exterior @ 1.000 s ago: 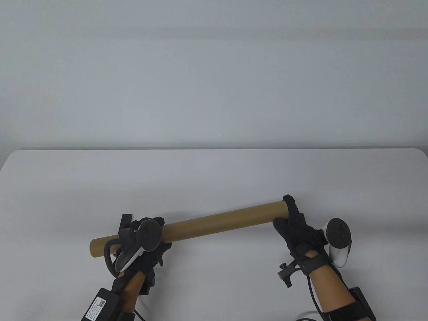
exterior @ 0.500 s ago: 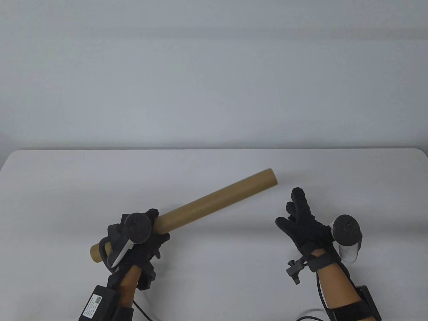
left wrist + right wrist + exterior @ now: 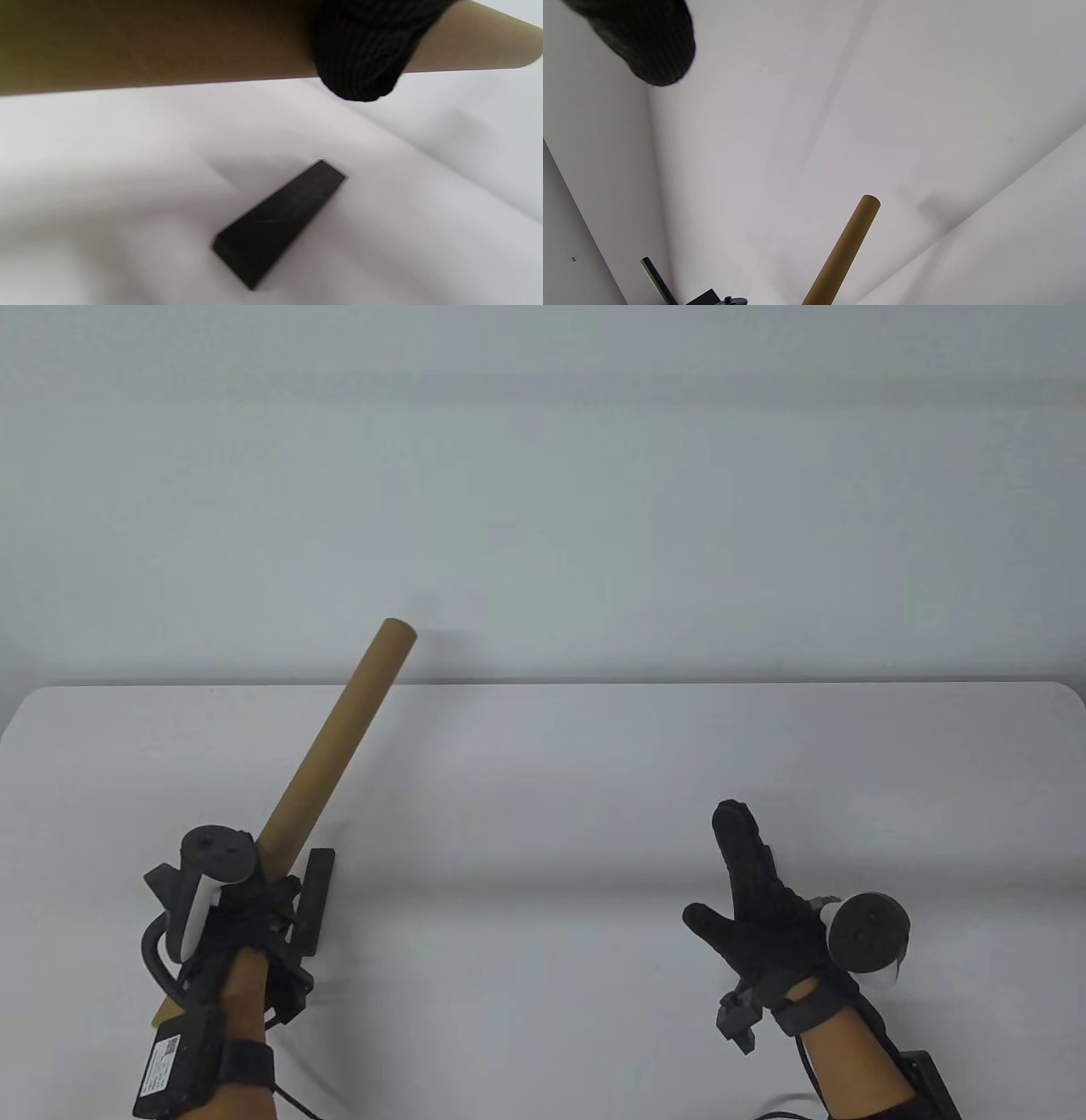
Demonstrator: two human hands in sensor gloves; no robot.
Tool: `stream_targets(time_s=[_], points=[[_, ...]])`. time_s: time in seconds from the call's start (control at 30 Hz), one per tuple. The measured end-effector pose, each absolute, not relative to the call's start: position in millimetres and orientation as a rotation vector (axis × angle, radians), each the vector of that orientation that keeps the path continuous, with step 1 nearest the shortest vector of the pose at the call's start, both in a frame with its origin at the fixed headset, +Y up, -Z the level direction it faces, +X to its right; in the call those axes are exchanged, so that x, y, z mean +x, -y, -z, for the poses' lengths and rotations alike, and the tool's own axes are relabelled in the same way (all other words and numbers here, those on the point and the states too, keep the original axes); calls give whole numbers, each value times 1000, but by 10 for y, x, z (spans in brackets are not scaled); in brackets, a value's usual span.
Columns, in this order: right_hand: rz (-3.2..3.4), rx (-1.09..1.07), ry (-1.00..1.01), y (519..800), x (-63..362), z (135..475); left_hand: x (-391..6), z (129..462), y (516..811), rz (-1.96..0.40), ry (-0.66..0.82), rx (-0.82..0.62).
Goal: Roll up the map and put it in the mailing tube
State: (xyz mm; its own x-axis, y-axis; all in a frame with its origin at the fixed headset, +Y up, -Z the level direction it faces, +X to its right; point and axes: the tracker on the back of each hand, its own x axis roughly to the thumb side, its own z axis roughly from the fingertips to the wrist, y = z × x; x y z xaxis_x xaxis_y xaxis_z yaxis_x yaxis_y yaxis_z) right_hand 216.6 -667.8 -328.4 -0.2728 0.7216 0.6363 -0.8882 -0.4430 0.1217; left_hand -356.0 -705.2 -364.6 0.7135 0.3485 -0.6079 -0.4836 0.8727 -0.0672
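Both hands wear black knitted sensor gloves. The left hand (image 3: 246,912) carries a tracker (image 3: 208,874) with a round dark grey face bearing small buttons, a white body and a black loop ring. The right hand (image 3: 759,912) has a matching tracker (image 3: 867,937), its dark disc facing up over a white stem. A black strap (image 3: 819,994) wraps the right wrist, with a small black camera mount (image 3: 736,1016) clamped beside it. On the left forearm sits a black box (image 3: 174,1060) with a white printed label. Thin black cables (image 3: 802,1060) trail along the forearms.
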Motion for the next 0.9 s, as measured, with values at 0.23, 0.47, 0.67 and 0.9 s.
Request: stream_targets(time_s=[0.23, 0.47, 0.67, 0.9], points=[[-1897, 749, 199, 6858, 2108, 3350, -3789, 3652, 7360, -459, -762, -302], [-1908, 737, 156, 6928, 2111, 3365, -3778, 3726, 7540, -396, -794, -324], [-1912, 738, 150, 6935, 2105, 3367, -3728, 3768, 7566, -326, -792, -313], [-1914, 751, 143, 6951, 2092, 3370, -3662, 3776, 7599, -222, -816, -303]])
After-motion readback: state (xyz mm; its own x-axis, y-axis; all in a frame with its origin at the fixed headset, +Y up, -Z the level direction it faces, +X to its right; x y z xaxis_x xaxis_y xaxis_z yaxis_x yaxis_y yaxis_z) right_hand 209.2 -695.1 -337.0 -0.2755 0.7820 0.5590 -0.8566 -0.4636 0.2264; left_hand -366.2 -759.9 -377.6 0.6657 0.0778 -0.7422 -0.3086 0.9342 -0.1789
